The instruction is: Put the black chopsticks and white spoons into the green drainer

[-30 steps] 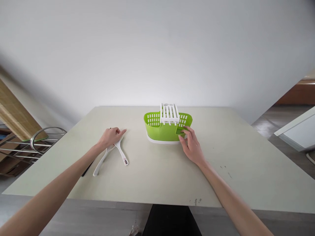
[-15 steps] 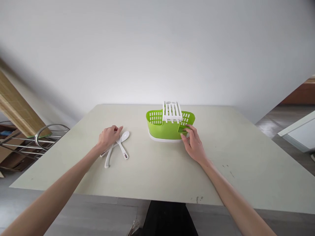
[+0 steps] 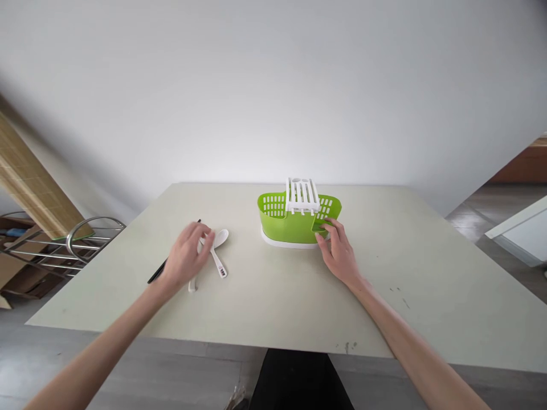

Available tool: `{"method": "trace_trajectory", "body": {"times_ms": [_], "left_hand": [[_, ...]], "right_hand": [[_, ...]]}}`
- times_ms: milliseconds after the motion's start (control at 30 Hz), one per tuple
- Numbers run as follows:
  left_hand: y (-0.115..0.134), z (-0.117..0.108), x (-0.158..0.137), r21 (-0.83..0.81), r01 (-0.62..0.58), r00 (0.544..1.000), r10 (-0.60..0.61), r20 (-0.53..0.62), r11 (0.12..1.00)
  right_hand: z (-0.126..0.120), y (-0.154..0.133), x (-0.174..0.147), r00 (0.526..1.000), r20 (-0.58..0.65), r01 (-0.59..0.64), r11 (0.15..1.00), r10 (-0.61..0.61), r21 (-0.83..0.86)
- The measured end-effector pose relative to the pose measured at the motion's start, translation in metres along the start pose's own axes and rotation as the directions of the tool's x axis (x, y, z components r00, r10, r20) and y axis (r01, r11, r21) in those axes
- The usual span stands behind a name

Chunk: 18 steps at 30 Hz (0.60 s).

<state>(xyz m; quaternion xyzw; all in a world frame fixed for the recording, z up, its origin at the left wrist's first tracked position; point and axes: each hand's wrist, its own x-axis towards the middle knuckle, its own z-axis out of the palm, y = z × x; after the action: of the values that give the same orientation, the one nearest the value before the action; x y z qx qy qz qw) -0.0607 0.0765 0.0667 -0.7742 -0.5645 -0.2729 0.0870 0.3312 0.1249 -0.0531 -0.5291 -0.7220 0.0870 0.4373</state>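
Note:
My left hand (image 3: pixel 187 256) hovers over a small pile of tableware at the left of the table. Its fingers are curled and blurred, and whether anything is in them does not show. By it lie a white spoon (image 3: pixel 221 237), a white handle with a printed mark (image 3: pixel 221 269) and a bent white handle end (image 3: pixel 192 285). A thin black stick, like a chopstick (image 3: pixel 156 273), passes under the hand. My right hand (image 3: pixel 337 253) grips the low front-right rim of a green utensil basket (image 3: pixel 280 229), thumb outside, fingers inside. Across its top sits a white slotted rack (image 3: pixel 302 195).
The pale table (image 3: pixel 273 307) stands against a grey-white wall (image 3: pixel 273 97). Left of it are a metal wire rack (image 3: pixel 92 230), a leaning yellowish board (image 3: pixel 40 176) and cardboard boxes (image 3: pixel 40 273). A white panel (image 3: pixel 523 233) is at the right.
My left hand has lifted and turned over the spoons, and the black stick now shows beside it. The right hand keeps its place on the basket. The whole view has shifted slightly.

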Motion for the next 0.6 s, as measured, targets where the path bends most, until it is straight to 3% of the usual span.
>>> {"method": "trace_trajectory", "body": {"times_ms": [133, 233, 600], "left_hand": [[0.035, 0.024, -0.048, -0.164, -0.157, 0.973, 0.181, 0.142, 0.974], [0.05, 0.04, -0.071, -0.179, -0.127, 0.978, 0.154, 0.144, 0.976], [0.054, 0.046, -0.081, -0.241, -0.058, 0.973, 0.109, 0.205, 0.969]], "right_hand": [[0.012, -0.014, 0.007, 1.0, -0.007, -0.006, 0.999, 0.006, -0.053], [0.032, -0.031, 0.019, 1.0, 0.01, -0.014, 0.996, 0.015, -0.091], [0.131, -0.116, 0.08, 0.989, 0.146, 0.015, 0.987, 0.008, -0.159]]}}
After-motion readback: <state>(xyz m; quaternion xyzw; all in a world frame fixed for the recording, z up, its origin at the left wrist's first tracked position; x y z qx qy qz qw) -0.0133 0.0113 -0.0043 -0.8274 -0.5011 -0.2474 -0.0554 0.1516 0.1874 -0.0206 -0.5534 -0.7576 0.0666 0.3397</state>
